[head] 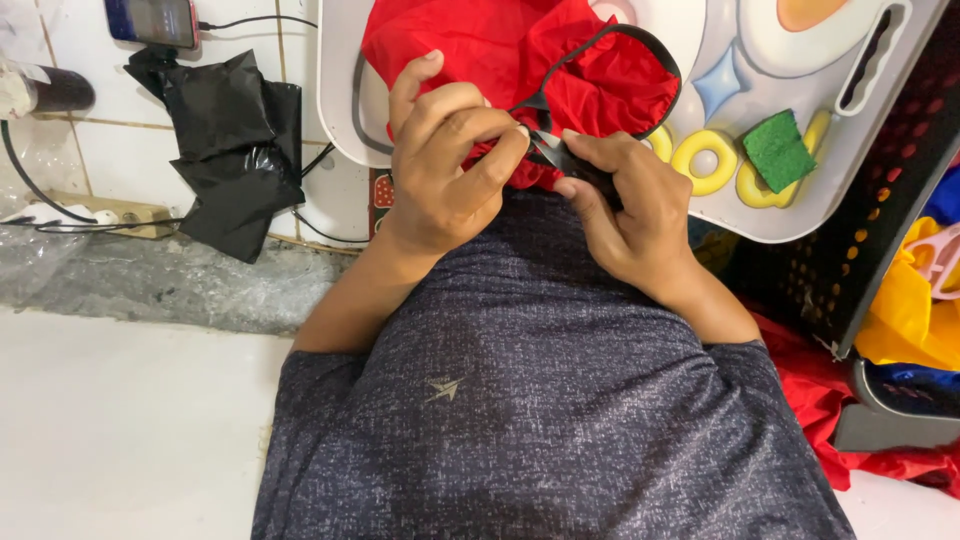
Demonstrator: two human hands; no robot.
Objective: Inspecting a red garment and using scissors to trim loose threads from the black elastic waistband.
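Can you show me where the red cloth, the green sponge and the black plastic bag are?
red cloth (470, 40), head view, on its upper folds.
green sponge (778, 150), head view, middle of its top face.
black plastic bag (235, 150), head view, on its crumpled middle.

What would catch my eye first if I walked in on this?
The bright red cloth at top centre, bunched on a white tray, with both hands pinching its black strap: left hand, right hand. Next, a green sponge sits on the tray at right.
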